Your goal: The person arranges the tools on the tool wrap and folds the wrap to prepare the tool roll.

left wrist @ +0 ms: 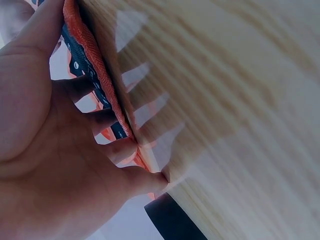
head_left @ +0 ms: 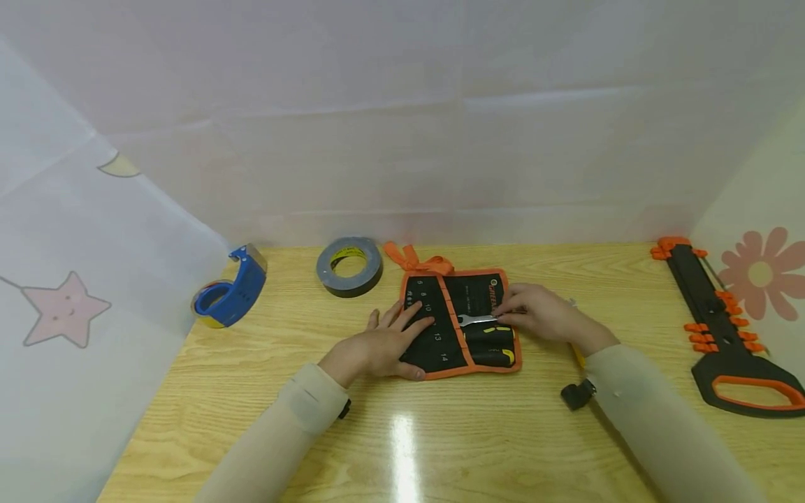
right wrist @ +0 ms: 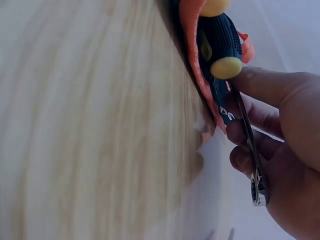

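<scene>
A black tool pouch with orange trim [head_left: 448,358] lies unfolded on the wooden table, printed with size numbers down its left half. My left hand [head_left: 380,349] rests on that half with fingers spread, its thumb by the lower edge. Between thumb and fingers my right hand [head_left: 544,314] pinches a silver wrench [head_left: 476,320], whose open jaw points left over the pouch's right half. In the right wrist view, the ring end of the wrench [right wrist: 259,190] sticks out beneath the palm. Black handles with yellow ends [right wrist: 226,68] sit in the pouch beside the fingertips.
An orange tie ribbon [head_left: 418,264] lies at the pouch's top edge. Left of it are a roll of dark tape [head_left: 371,276] and a blue tape dispenser [head_left: 248,286]. A long black tool with orange clips and a loop handle [head_left: 711,300] lies far right. Sheeted walls stand behind.
</scene>
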